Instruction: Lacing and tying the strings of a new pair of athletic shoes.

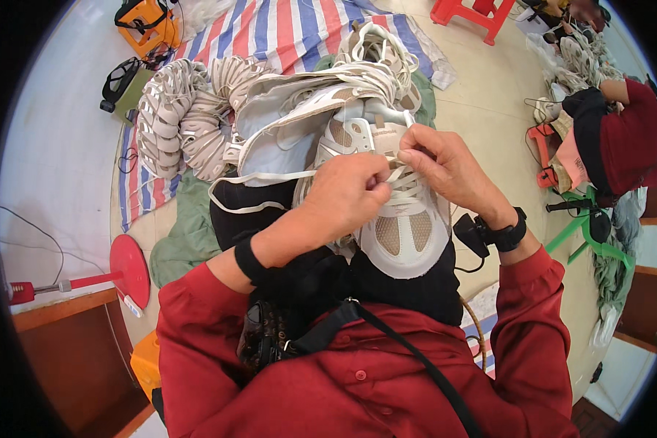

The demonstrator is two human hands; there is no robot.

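Observation:
A white and beige shoe upper [420, 255] rests on my lap, its mesh toe toward me. The white shoelace [407, 187] crosses its front through several eyelets. My left hand [347, 193] is closed over the left side of the upper, pinching the lace. A loose length of that lace loops out to the left. My right hand [449, 164] pinches the lace by the upper's right eyelets, thumb and forefinger together. The fingertips of both hands come close to each other above the tongue. Beyond them lies a heap of more shoe uppers [285, 120].
Curled bundles of uppers [164, 120] lie on a striped sheet [285, 29]. A red round-based stand [130, 271] is at left, a red stool [476, 16] at the far right. Another person in a red sleeve [641, 131] works at right, near a green stool [573, 233].

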